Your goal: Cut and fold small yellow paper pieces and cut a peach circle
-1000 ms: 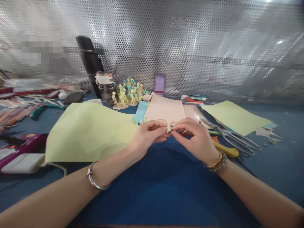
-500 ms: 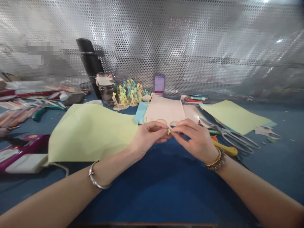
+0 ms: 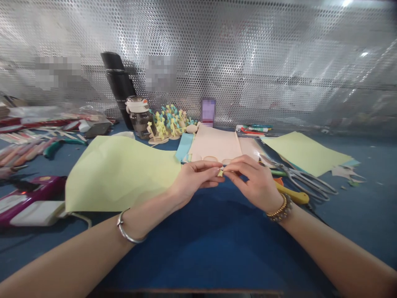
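Observation:
Over the middle of the blue table, my left hand point(image 3: 197, 178) pinches a tiny yellow paper star point(image 3: 220, 173) between thumb and fingers. My right hand point(image 3: 256, 180) comes in from the other side, its thumb and fingertips pinched together at the star's right edge. Fingertips hide part of the star. Just beyond the hands lies a pale pink paper sheet point(image 3: 217, 142). To the left, a large yellow-green sheet point(image 3: 124, 174) reaches up to my left wrist.
Scissors point(image 3: 305, 178) and a yellow-handled tool point(image 3: 294, 194) lie by my right wrist. Behind stand a black flask point(image 3: 119, 89), a jar with a white lid point(image 3: 138, 118) and a cluster of small paper stars point(image 3: 170, 120). A purple glue gun point(image 3: 40, 186) rests at left.
The hands stay in nearly the same place. The fingertips have shifted slightly, and more of the yellow star shows between them.

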{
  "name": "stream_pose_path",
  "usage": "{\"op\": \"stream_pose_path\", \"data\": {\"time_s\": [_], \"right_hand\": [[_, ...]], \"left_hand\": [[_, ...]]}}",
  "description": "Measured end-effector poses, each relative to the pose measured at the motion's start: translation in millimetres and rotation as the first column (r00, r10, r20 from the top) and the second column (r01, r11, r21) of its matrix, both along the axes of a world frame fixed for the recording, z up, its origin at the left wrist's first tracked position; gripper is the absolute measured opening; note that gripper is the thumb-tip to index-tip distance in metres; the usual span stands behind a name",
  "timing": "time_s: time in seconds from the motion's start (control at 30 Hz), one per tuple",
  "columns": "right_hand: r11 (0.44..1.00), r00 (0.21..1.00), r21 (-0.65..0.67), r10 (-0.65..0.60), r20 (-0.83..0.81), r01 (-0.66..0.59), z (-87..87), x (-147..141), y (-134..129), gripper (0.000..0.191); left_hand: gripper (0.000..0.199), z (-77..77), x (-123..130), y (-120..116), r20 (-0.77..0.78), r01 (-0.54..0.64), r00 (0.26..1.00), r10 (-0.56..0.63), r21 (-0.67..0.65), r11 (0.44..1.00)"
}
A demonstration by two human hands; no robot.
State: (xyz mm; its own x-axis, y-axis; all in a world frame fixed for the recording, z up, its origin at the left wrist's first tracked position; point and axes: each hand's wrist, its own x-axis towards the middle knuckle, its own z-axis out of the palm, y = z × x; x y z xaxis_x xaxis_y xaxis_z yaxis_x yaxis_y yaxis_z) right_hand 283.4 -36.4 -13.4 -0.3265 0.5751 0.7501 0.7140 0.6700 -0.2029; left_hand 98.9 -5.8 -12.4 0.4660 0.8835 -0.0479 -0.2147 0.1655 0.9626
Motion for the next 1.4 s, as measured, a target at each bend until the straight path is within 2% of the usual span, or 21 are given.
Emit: {"op": "stream_pose_path", "data": {"time_s": [0.23, 0.67, 0.9, 1.03, 1.23, 1.4], "right_hand": [[0.999, 0.997, -0.036, 0.028, -0.072, -0.031, -0.9, -0.7, -0.5, 0.007], [0.999, 0.998, 0.001, 0.034, -0.061, -0.034, -2.0, -2.6, -1.1, 0.006], [0.999, 0.996, -0.01, 0.046, -0.075, -0.047, -2.4, -3.1, -1.8, 0.006], [0.999, 0.995, -0.015, 0.047, -0.093, -0.048, -0.6, -4.0, -2.5, 0.006], [0.997, 0.993, 0.025, 0.068, -0.094, -0.066, 0.4, -4.2, -1.1, 0.006], [0.998, 0.996, 0.033, 0.054, -0.072, -0.052, -1.5, -3.6, -0.2, 0.006]], "left_hand": [[0.016, 0.5, 1.6, -1.5, 0.012, -0.053, 0.998, 0.054, -0.012, 0.999], [0.014, 1.1, 2.5, -3.3, 0.004, -0.055, 0.998, 0.055, -0.019, 0.998], [0.016, -0.3, 1.6, -3.0, -0.011, -0.066, 0.998, 0.067, 0.049, 0.997], [0.018, -0.2, 1.3, -2.5, -0.012, -0.044, 0.999, 0.045, 0.043, 0.998], [0.017, -1.3, 1.2, -2.2, 0.011, -0.091, 0.996, 0.091, 0.091, 0.992], [0.017, -2.5, 0.7, -2.2, 0.0, -0.068, 0.998, 0.068, 0.104, 0.992]]}}
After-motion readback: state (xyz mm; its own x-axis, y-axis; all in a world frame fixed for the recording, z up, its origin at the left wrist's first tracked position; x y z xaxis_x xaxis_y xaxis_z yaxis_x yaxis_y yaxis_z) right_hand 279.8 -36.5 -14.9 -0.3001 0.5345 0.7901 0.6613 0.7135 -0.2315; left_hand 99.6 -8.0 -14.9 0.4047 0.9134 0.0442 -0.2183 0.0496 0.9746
